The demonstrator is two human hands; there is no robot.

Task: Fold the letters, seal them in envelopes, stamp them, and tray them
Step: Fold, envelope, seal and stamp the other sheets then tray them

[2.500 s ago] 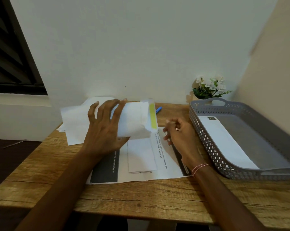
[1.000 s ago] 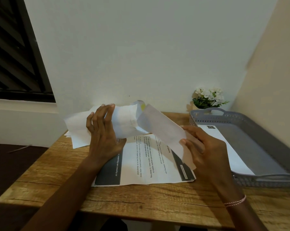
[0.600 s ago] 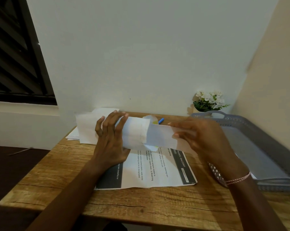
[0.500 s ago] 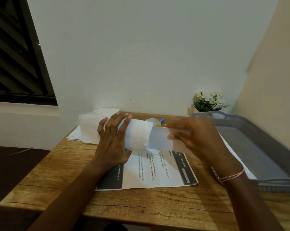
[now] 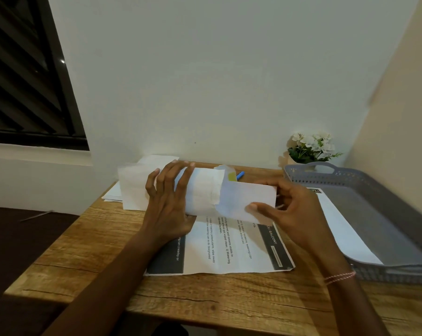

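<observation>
My left hand (image 5: 167,204) grips a white envelope (image 5: 202,194) above the desk, its open mouth and yellow-striped flap (image 5: 230,174) facing right. My right hand (image 5: 290,212) pinches a folded letter (image 5: 247,201) by its right end; the letter's left end sits inside the envelope's mouth. Below them a printed sheet (image 5: 229,248) with dark bands lies flat on the wooden desk (image 5: 205,301). The grey perforated tray (image 5: 399,214) at the right holds a white envelope (image 5: 343,226).
A pile of white papers (image 5: 129,187) lies at the back left of the desk, behind the held envelope. A blue pen (image 5: 240,175) lies near the wall. A small pot of white flowers (image 5: 310,147) stands behind the tray. The desk's left edge drops off beside a dark window.
My right hand picked the folded letter up from the printed sheet, brought it to the envelope's mouth and has slid its end inside. The left hand has kept hold of the envelope.
</observation>
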